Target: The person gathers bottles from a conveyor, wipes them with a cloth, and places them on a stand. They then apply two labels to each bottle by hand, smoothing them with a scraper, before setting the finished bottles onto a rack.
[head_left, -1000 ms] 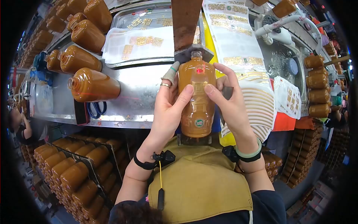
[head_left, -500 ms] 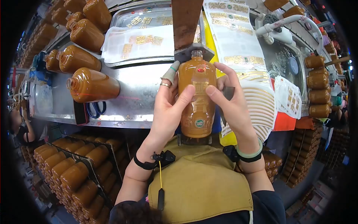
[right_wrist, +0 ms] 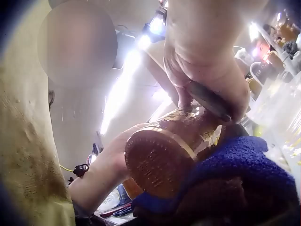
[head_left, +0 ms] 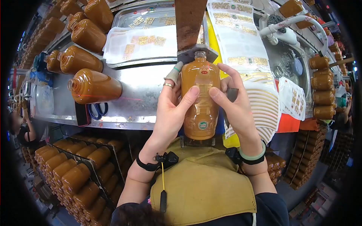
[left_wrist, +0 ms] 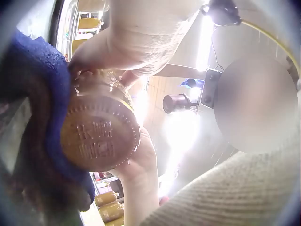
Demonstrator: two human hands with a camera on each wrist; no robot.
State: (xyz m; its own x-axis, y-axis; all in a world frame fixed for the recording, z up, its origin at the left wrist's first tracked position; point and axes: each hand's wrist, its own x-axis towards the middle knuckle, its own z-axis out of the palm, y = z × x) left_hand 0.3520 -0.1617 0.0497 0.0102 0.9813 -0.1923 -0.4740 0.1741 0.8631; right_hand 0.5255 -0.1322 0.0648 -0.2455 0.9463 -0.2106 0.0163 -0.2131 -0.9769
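Note:
A glossy amber-brown glass bottle [head_left: 200, 113] lies neck away from me, with gold decals, a small red emblem and a green round mark on its front. Its neck meets a metal holder [head_left: 196, 49]. Blue cloth [left_wrist: 54, 117] lies against its side. My left hand [head_left: 169, 107] grips the left side, thumb on the front; one finger wears a grey finger cot [head_left: 172, 75]. My right hand [head_left: 235, 107] holds the other side, its thumb on the gold decal and forefinger at the shoulder. A dark flat blade [right_wrist: 209, 101] is tucked in that hand. The bottle's embossed base [left_wrist: 101, 134] shows below.
Amber bottles [head_left: 96, 86] stand at left beside blue-handled scissors [head_left: 97, 111]. Decal sheets lie on a tray [head_left: 143, 63] and more decal sheets [head_left: 260, 101] at right. A sink [head_left: 286, 56] with a faucet is beyond them. Racks of bottles [head_left: 71, 169] fill the lower left.
Both hands keep their hold on the bottle; the thumbs shift only slightly over the decal. The red glow on the upper emblem has faded. The whole view drifts a little.

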